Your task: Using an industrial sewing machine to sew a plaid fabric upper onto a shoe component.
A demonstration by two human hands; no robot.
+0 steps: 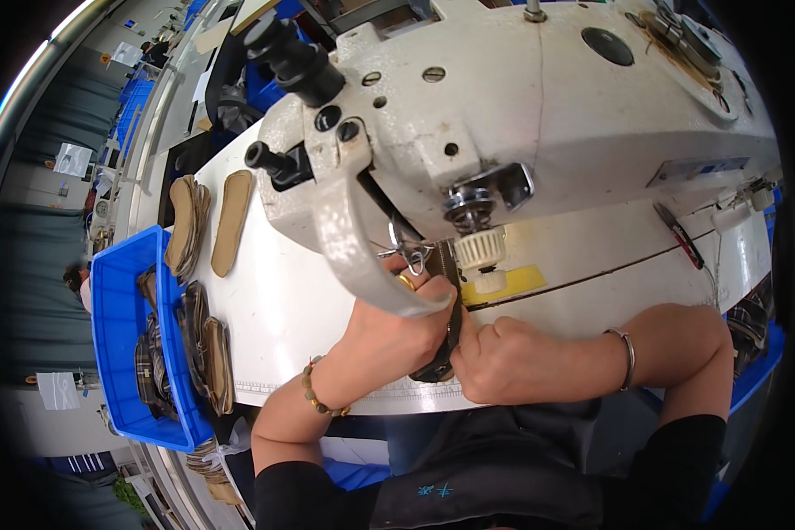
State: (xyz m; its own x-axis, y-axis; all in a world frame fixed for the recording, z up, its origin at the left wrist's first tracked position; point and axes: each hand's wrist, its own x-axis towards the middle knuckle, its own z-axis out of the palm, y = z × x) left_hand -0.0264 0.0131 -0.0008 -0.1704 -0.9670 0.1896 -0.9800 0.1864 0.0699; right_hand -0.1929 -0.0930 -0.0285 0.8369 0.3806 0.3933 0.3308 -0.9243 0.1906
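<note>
White table [300,309], dark curved shoe piece [442,364]

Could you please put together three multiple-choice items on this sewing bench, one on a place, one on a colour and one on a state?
1. Where does the plastic bin sit?
A. at the table's left edge
B. on top of the sewing machine
C. right of the right hand

2. What colour is the bin?
A. red
B. blue
C. green

3. How do the left hand and right hand stand?
A. both resting flat, apart from any work
B. one raised to the machine's top
C. both closed on the dark workpiece under the sewing machine

Answers:
1 A, it hangs by the white table on the left side.
2 B, its walls are bright blue.
3 C, both hands pinch the dark piece below the machine head.
</note>
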